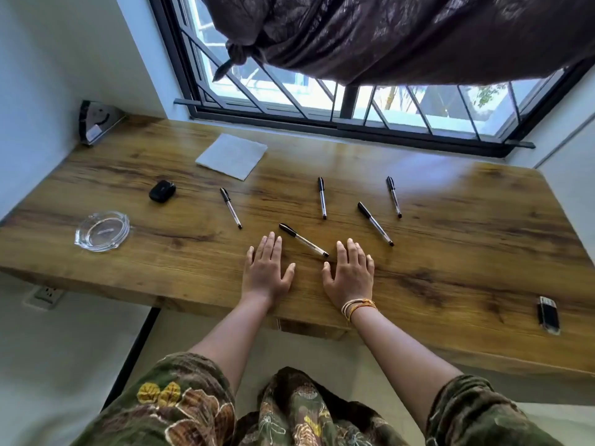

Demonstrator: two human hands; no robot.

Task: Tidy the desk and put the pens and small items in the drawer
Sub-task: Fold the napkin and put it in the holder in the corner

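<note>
Several black-capped clear pens lie scattered on the wooden desk point(450, 252). The nearest pen point(303, 240) rests diagonally between my hands. Others lie at the left point(230, 207), the middle point(322, 197), the right middle point(375, 223) and the far right point(394, 196). My left hand point(267, 268) lies flat, palm down, fingers apart, holding nothing. My right hand point(349, 273), with thread bracelets at the wrist, lies flat the same way, its fingertips close to the nearest pen's tip. A drawer front point(312, 328) shows under the desk edge, shut.
A black earbud case point(162, 191) and a glass ashtray point(102, 231) sit at the left. A white folded cloth point(231, 156) lies near the window. A black lighter point(549, 314) rests at the right front. A dark triangular object point(98, 122) stands in the back-left corner.
</note>
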